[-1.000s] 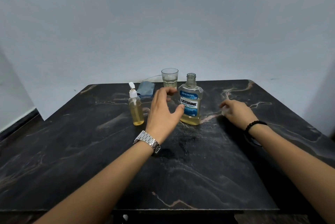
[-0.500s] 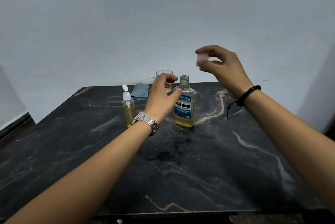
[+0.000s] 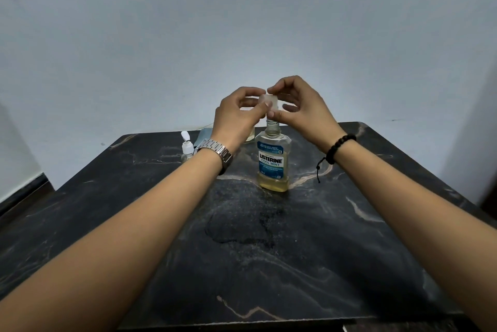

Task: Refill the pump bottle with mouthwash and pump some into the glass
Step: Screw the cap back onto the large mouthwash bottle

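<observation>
The Listerine mouthwash bottle point(image 3: 273, 162) stands uncapped on the black marble table point(image 3: 269, 251), with a little yellow liquid at its bottom. Just above its neck both hands meet on a small clear cap point(image 3: 269, 102). My left hand point(image 3: 236, 116) and my right hand point(image 3: 301, 108) both pinch the cap with their fingertips. The pump bottle point(image 3: 187, 147) with a white pump head stands to the left, partly hidden by my left wrist. The glass point(image 3: 250, 136) is almost wholly hidden behind my left hand.
A folded blue cloth point(image 3: 205, 135) lies at the table's back edge behind the pump bottle. A wet smear point(image 3: 242, 226) marks the table's middle. A pale wall rises right behind the table.
My right hand lifted the cap off the table and brought it down over the mouthwash bottle's neck. My left hand rose from beside the bottle to take hold of the cap too.
</observation>
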